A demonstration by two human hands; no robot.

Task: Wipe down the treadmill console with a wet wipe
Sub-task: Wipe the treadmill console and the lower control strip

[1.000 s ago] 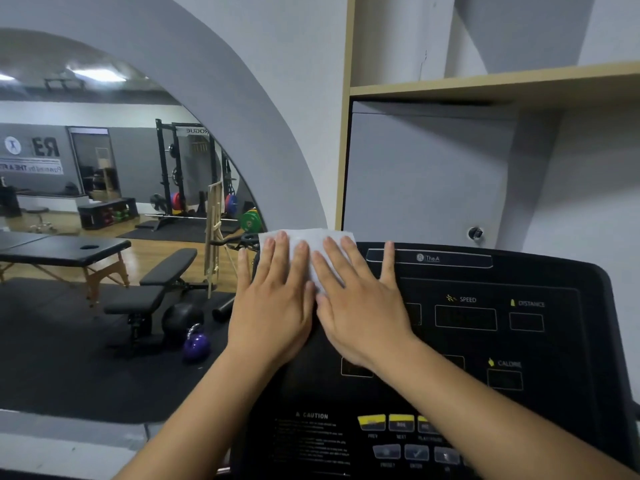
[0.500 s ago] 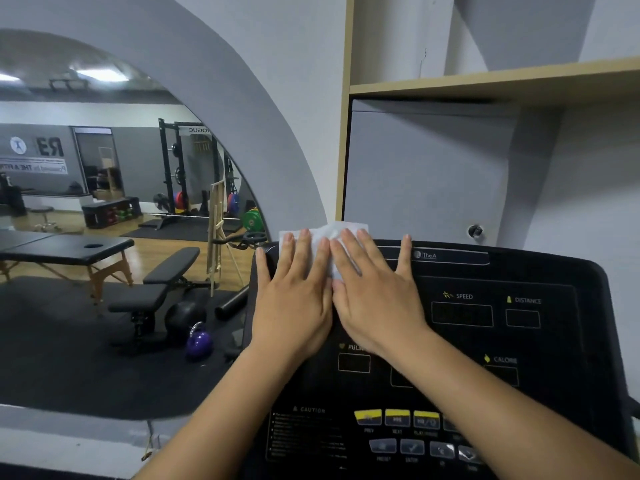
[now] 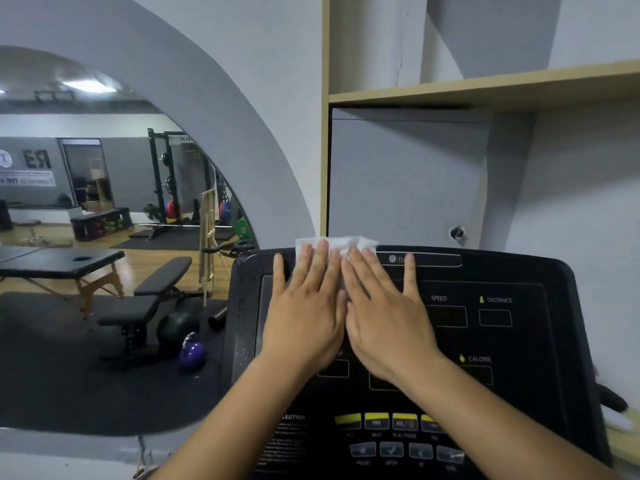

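Note:
The black treadmill console (image 3: 512, 341) fills the lower right, with SPEED, DISTANCE and CALORIE windows and yellow and grey buttons near its bottom. A white wet wipe (image 3: 337, 243) lies at the console's top edge, mostly covered by my hands. My left hand (image 3: 304, 306) and my right hand (image 3: 384, 306) lie flat side by side on the wipe, fingers straight, pressing it against the console's upper left part. Only the wipe's top strip shows above my fingertips.
A grey wall with a wooden shelf (image 3: 485, 88) rises behind the console. To the left an arched mirror (image 3: 104, 237) reflects a gym with a massage table, a bench and a purple kettlebell. A small knob (image 3: 457, 233) sits on the wall panel.
Both hands and the wipe have slid to the right along the console's top edge, uncovering the console's left corner. The hands stay flat and side by side.

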